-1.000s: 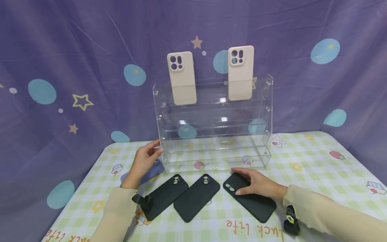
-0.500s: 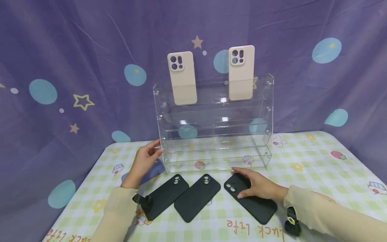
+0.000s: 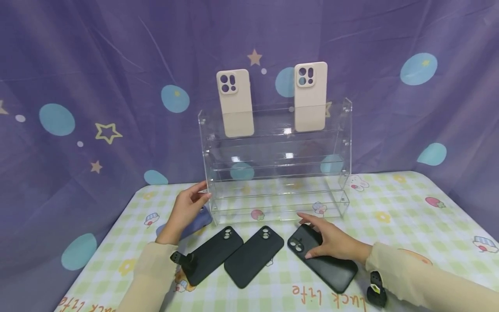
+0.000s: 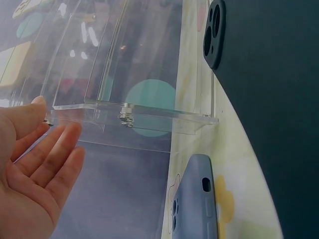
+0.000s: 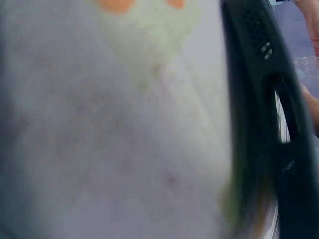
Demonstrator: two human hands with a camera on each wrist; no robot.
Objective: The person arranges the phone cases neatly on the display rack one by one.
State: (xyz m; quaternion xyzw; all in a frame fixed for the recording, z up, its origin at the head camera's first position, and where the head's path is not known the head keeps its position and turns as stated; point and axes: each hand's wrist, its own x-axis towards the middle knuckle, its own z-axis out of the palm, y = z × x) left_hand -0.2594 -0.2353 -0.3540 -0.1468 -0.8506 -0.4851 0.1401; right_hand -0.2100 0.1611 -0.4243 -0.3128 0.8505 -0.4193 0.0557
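My left hand [image 3: 185, 214] touches the left side panel of a clear acrylic stand [image 3: 282, 206]; in the left wrist view the thumb and relaxed fingers of this hand [image 4: 37, 174] are at the panel edge [image 4: 149, 113]. With thumb and fingers on opposite long edges, my right hand [image 3: 335, 240] grips a black phone case [image 3: 331, 271] right of the stand's front middle. The right wrist view shows a dark case edge [image 5: 269, 64] up close, with parts of a hand at the right border; the rest is blurred.
Two more black cases [image 3: 253, 258] [image 3: 214, 255] lie in front of the stand. A blue case [image 3: 195, 223] lies partly behind my left wrist. Two white cases [image 3: 236, 104] [image 3: 310, 97] stand on the top tier. Behind hangs a purple curtain [image 3: 128, 65].
The gripped black case now catches more light and its near end sits slightly lower in view. My right hand has shifted only slightly; my left hand stays against the stand.
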